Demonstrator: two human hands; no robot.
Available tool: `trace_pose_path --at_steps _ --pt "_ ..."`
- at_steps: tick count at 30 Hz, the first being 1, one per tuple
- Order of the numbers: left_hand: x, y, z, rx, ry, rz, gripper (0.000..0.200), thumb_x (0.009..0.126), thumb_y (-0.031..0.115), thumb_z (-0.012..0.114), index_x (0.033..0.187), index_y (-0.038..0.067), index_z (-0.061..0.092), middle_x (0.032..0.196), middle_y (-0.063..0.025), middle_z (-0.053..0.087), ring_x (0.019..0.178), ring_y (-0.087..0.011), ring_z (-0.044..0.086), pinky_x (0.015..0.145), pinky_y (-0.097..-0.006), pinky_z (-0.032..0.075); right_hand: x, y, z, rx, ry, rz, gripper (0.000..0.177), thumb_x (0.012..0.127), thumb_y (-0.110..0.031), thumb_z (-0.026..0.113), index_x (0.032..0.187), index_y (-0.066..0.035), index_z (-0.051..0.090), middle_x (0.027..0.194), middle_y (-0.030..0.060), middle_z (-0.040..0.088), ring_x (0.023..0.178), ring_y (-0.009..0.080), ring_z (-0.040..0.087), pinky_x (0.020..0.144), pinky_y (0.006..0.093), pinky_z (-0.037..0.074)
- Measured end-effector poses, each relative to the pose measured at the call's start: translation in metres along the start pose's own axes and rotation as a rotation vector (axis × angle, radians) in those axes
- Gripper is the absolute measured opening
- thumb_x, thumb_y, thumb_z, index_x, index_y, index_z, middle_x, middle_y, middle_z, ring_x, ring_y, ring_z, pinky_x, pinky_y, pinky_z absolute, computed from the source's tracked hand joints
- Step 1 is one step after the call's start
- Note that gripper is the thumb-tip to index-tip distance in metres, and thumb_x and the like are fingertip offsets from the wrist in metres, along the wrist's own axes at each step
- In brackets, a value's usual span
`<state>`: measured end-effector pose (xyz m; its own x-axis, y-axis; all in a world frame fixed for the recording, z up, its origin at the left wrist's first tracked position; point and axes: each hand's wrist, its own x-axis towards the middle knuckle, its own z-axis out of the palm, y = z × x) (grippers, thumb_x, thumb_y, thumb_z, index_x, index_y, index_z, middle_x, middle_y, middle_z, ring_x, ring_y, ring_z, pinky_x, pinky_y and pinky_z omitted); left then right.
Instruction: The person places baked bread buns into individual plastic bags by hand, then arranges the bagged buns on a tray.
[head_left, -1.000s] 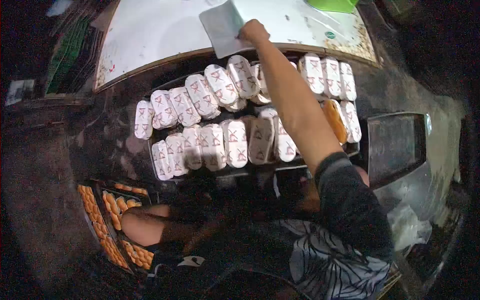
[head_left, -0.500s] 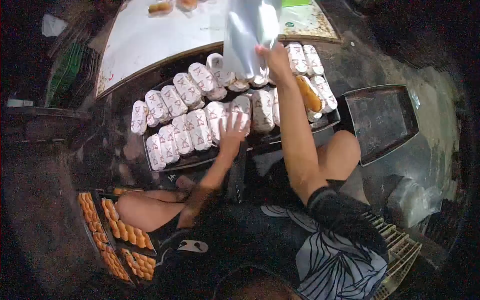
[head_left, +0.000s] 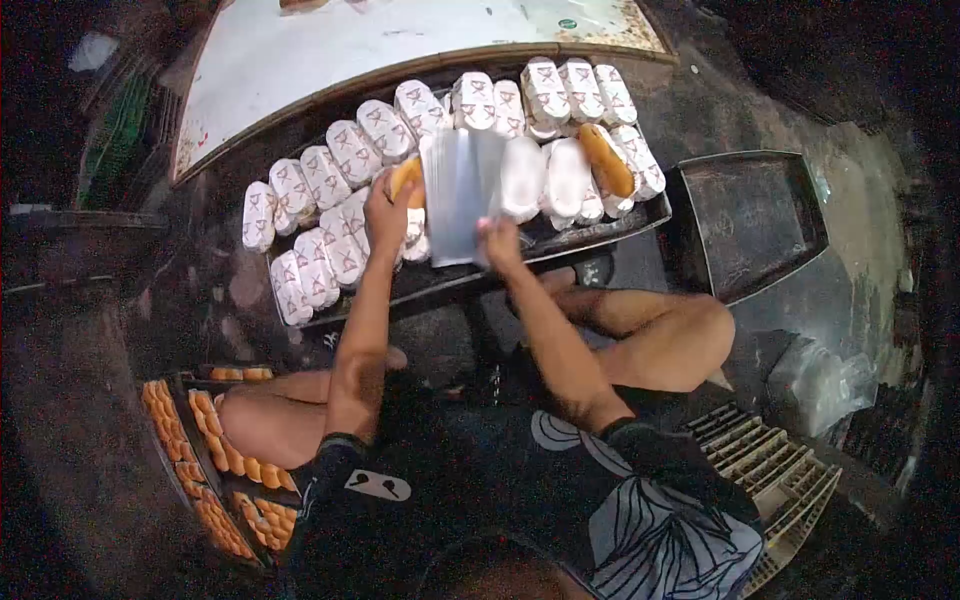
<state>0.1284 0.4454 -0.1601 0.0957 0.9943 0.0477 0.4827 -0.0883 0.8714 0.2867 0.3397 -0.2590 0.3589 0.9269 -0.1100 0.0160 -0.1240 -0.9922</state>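
Since half a second ago, the clear bag (head_left: pixel 458 195) has come down from the table's edge to just over the black tray (head_left: pixel 570 238) of wrapped buns (head_left: pixel 300 265). The left hand (head_left: pixel 385 215) has left the wrappers and now grips a bare bun (head_left: pixel 405 178) against the bag's left edge. Just right of it, the right hand (head_left: pixel 497 238) pinches the bag's lower corner. The bag's mouth seems open, though blur hides it. Well right of that hand lies an empty tray (head_left: pixel 755 215).

White wrappers (head_left: pixel 345 150) carry red marks; the bun (head_left: pixel 406 178) is golden brown, the bag (head_left: pixel 460 195) silvery-clear, the tray (head_left: pixel 600 235) black, the surface (head_left: pixel 330 60) white, brown-edged.
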Motion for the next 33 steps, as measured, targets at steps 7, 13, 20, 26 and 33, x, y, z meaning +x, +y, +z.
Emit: trace_pose_path --at_steps 7,13,20,26,33 --pt "-0.062 0.025 0.062 1.03 -0.219 0.478 0.058 0.066 0.035 0.065 0.118 0.018 0.046 0.136 -0.0104 0.022 0.124 -0.0326 0.019 0.091 -0.0598 0.021 0.031 -0.067 -0.071 -0.531 0.178 -0.036 0.02 0.077 -0.012 0.056 0.082 0.006 0.058 0.07 0.0157 0.06 0.069 0.0215 0.055 0.066 0.0323 0.041" --pt "-0.03 0.022 0.063 1.16 -0.156 0.343 0.041 0.071 0.023 0.058 0.111 0.015 0.052 0.138 -0.0069 0.018 0.126 -0.0384 0.008 0.088 -0.0636 0.021 0.048 -0.063 -0.093 -0.443 0.138 -0.01 0.021 0.078 -0.017 0.055 0.079 0.004 0.059 0.07 0.0181 0.059 0.063 0.028 0.055 0.06 0.0351 0.042" --pt "0.011 0.024 -0.008 0.493 -0.002 0.4 0.045 0.065 0.015 0.065 0.107 0.003 0.053 0.122 -0.0131 0.041 0.119 -0.0331 0.029 0.095 -0.0418 0.029 0.022 -0.004 -0.03 0.039 -0.176 0.177 0.027 0.077 -0.018 0.056 0.09 0.005 0.052 0.075 0.0187 0.057 0.069 0.0276 0.056 0.066 0.0358 0.044" --pt "0.024 -0.036 -0.055 -0.522 0.166 -0.324 0.043 0.077 0.019 0.061 0.109 -0.006 0.049 0.122 -0.0148 0.041 0.104 -0.0212 0.046 0.085 -0.0292 0.04 0.029 0.004 -0.024 -0.363 -0.149 0.198 0.036 0.071 -0.019 0.058 0.095 0.006 0.052 0.085 0.0256 0.056 0.08 0.0366 0.056 0.071 0.0405 0.044" --pt "-0.081 0.024 0.029 0.245 0.096 0.113 0.058 0.071 0.027 0.063 0.114 -0.004 0.038 0.125 -0.0275 0.029 0.12 -0.0392 0.022 0.1 -0.046 0.017 -0.001 -0.036 -0.027 -1.174 -0.031 0.199 0.052 0.069 -0.028 0.062 0.1 0.01 0.047 0.091 0.0295 0.051 0.087 0.0385 0.052 0.077 0.0413 0.043"
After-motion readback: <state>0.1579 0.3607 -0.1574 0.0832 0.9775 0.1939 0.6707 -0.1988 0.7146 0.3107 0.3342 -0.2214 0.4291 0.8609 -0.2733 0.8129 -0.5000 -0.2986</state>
